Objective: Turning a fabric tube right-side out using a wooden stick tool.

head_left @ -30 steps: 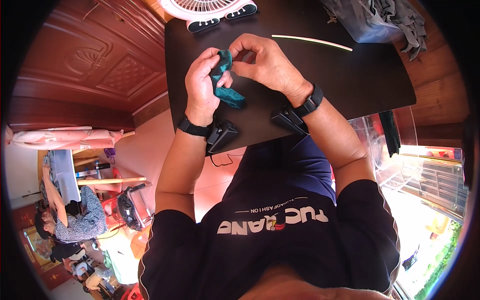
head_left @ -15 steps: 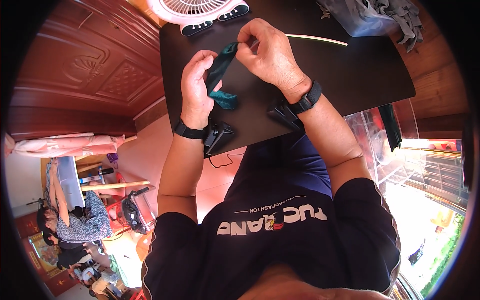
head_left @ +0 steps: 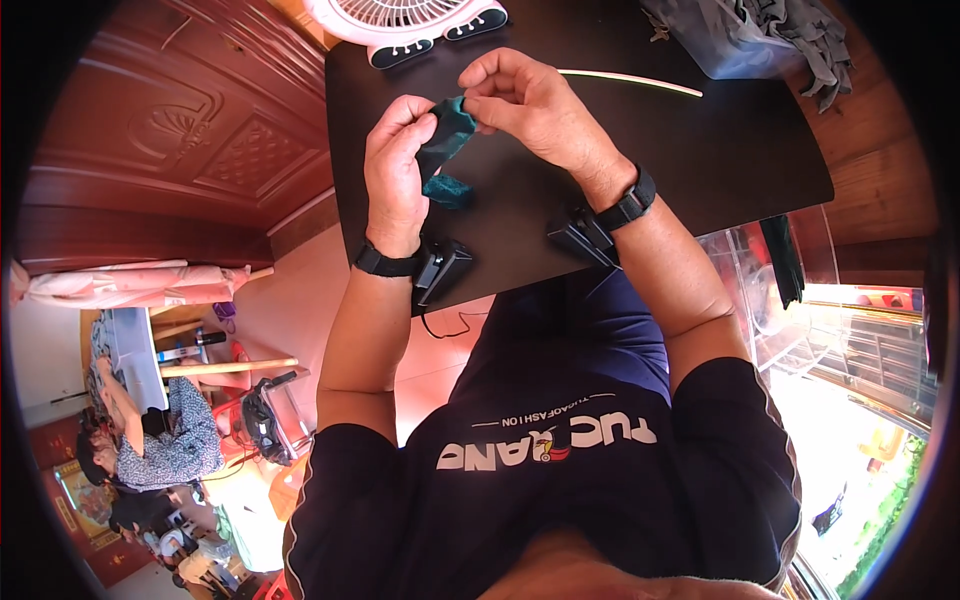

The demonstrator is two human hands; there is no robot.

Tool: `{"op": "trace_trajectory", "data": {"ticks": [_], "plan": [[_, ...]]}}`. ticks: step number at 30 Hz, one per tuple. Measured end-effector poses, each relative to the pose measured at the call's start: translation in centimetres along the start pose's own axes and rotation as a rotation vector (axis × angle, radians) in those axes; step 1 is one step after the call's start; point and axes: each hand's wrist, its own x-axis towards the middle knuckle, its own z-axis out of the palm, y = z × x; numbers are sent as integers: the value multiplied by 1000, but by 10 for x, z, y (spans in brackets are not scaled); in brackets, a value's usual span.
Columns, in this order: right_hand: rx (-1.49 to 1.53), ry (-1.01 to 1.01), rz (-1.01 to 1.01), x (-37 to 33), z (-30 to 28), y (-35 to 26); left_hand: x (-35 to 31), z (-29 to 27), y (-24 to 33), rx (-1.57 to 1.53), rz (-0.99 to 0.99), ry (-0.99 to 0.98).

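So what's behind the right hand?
A dark tabletop and a thin pale strip that runs in behind the right hand. That hand, touching green fabric, hides the tabletop directly beneath and probably the strip's left end.

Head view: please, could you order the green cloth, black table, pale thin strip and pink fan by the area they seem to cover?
1. Black table
2. Pink fan, partly cut off
3. Green cloth, partly covered
4. Pale thin strip

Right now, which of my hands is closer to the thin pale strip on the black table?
Right: your right hand is beside the left end of the thin pale strip. Your left hand is farther left, holding the green fabric.
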Motion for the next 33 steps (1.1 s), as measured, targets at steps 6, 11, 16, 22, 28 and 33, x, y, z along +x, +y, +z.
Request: {"op": "trace_trajectory", "data": {"ticks": [6,11,16,22,28,33], "plan": [[100,9,193,1,0,-4,-1,4,-4,148,178,46],[186,4,241,1,-9,-3,-7,21,-2,585,492,122],[321,38,127,2,-10,2,-8,18,-2,704,460,86],[476,4,61,1,-11,-2,-2,9,-6,492,177,21],[318,10,-6,1,-6,0,-1,16,5,324,212,19],[222,-24,-54,0,0,2,1,7,1,-23,-71,-186]]}}
